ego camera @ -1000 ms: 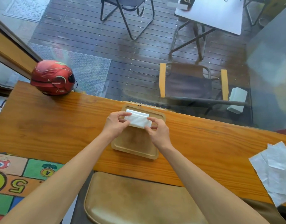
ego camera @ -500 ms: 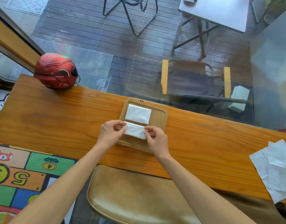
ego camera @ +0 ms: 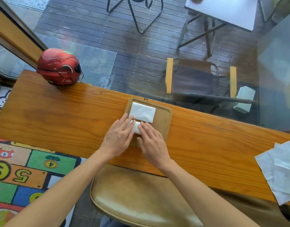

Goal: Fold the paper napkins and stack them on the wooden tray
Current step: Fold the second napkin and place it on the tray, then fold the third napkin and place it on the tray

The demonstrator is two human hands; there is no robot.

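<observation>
A wooden tray (ego camera: 164, 118) lies on the wooden counter (ego camera: 59, 115). One folded white napkin (ego camera: 142, 112) rests flat in the tray's far half. A second folded napkin (ego camera: 135, 126) lies in the near half, mostly hidden under my hands. My left hand (ego camera: 117, 138) lies flat on its left part with fingers spread. My right hand (ego camera: 151, 143) lies flat on its right part. Both palms face down and press on the napkin; neither hand grips it.
Several unfolded napkins (ego camera: 282, 167) lie at the counter's right end. A red helmet (ego camera: 59, 67) sits at the far left corner. A tan padded stool (ego camera: 141, 197) is below the counter's near edge. A glass pane rises behind the counter.
The folded napkin pinched between both hands came down from over the tray's far part to the near half. The fingers let go and both hands now lie flat on it.
</observation>
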